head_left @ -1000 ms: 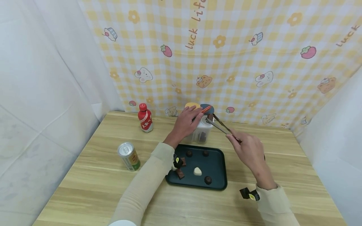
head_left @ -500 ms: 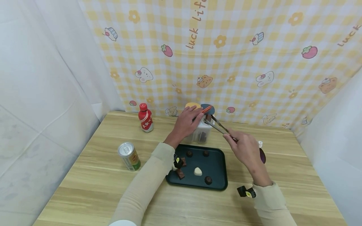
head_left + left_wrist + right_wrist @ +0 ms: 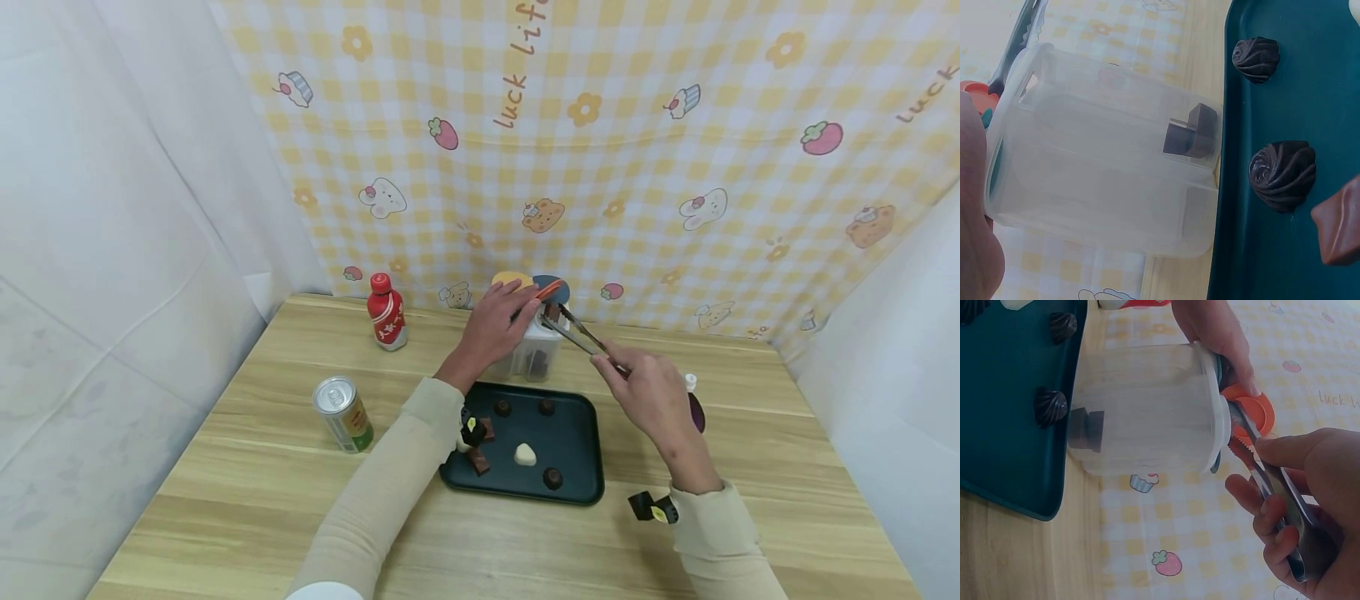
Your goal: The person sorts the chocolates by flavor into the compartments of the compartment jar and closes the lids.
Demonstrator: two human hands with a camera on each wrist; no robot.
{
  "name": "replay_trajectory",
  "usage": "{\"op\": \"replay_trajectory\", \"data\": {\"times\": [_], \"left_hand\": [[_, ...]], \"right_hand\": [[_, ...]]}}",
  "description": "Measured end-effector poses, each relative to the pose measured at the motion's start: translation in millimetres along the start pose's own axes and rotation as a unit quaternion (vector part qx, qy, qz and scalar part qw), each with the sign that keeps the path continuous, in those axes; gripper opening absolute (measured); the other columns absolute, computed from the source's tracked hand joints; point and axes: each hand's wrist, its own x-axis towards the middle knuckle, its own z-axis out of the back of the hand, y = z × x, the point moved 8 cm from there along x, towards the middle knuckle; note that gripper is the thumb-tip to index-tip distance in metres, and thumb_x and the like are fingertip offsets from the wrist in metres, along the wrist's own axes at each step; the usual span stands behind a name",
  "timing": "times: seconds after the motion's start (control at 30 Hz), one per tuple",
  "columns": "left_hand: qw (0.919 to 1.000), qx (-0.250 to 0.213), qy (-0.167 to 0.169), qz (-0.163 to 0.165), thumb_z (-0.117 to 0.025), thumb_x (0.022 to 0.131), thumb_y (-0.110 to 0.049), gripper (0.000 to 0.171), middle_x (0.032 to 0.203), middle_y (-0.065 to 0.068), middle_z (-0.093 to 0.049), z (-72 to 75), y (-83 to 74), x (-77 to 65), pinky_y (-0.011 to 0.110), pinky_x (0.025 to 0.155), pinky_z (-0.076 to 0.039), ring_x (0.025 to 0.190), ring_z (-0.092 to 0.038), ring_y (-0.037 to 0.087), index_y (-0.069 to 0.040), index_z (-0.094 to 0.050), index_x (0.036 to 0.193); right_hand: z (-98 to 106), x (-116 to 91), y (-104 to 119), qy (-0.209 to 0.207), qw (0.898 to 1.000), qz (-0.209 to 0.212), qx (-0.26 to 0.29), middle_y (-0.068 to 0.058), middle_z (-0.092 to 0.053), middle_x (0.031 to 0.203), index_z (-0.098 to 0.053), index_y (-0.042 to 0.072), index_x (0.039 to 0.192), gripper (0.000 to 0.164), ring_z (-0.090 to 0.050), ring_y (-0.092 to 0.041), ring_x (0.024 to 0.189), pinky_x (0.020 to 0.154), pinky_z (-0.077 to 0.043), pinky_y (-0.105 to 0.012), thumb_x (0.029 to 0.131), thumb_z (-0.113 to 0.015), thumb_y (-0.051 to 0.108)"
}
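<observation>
Two words [image 3: 511, 100], "luck life", mark cloth [image 3: 637, 167] behind the tongs [image 3: 1302, 534].

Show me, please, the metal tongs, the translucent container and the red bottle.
Metal tongs [image 3: 1302, 526]: right wrist view, on the handle.
Translucent container [image 3: 1100, 187]: left wrist view, on the side wall.
Red bottle [image 3: 387, 320]: head view, on the body.

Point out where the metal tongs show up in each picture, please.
Head: the metal tongs, just right of centre, in the right hand.
Left wrist: metal tongs, top left corner.
Right wrist: metal tongs, right of centre.
Shared landmark: the clear container.
</observation>
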Motion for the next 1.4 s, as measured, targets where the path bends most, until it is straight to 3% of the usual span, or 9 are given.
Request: {"op": "replay_trajectory", "data": {"times": [0.23, 0.93, 1.2, 1.4], "left_hand": [[1.0, 0.001, 0.002, 0.004, -0.043, 0.112, -0.036, 0.045, 0.148, 0.005, -0.058, 0.7, -0.2, -0.5, 0.029, 0.123, -0.012, 0.146, -0.039, 0.022, -0.013, -0.059, 0.148], [1.0, -0.004, 0.001, -0.001, -0.044, 0.112, -0.035, 0.045, 0.147, 0.005, -0.058, 1.3, -0.7, -0.7, 0.03, 0.123, -0.013, 0.146, -0.041, 0.023, -0.012, -0.059, 0.147], [1.0, -0.002, 0.0, -0.003, -0.042, 0.112, -0.036, 0.046, 0.146, 0.005, -0.059, 0.4, 0.6, 0.1, 0.03, 0.123, -0.014, 0.145, -0.041, 0.022, -0.012, -0.06, 0.147], [0.9999, -0.009, 0.002, -0.007, -0.042, 0.112, -0.036, 0.046, 0.147, 0.005, -0.058, 0.0, 0.7, 0.3, 0.029, 0.123, -0.013, 0.146, -0.04, 0.023, -0.012, -0.06, 0.147]], "right_hand": [[-0.3, 0.2, -1.2, 0.004, 1.0, -0.008, 0.004, -0.009, -0.076, 0.083, -0.074, 0.002, 0.126, 0.036, -0.069, -0.023, 0.065, 0.043, -0.037, -0.029, 0.099, -0.073, 0.025], [1.2, -0.9, -3.0, 0.006, 1.0, -0.008, -0.003, -0.009, -0.076, 0.084, -0.074, 0.003, 0.127, 0.035, -0.06, -0.017, 0.058, 0.042, -0.035, -0.03, 0.099, -0.073, 0.024], [6.1, -12.2, -4.5, 0.006, 1.0, -0.001, 0.019, -0.002, -0.075, 0.085, -0.075, 0.007, 0.126, 0.032, -0.057, -0.011, 0.058, 0.046, -0.04, -0.029, 0.099, -0.073, 0.023], [8.6, -27.9, -1.6, 0.001, 1.0, 0.013, 0.02, 0.002, -0.075, 0.084, -0.076, 0.007, 0.125, 0.032, -0.049, -0.004, 0.053, 0.043, -0.036, -0.026, 0.097, -0.075, 0.022]]}}
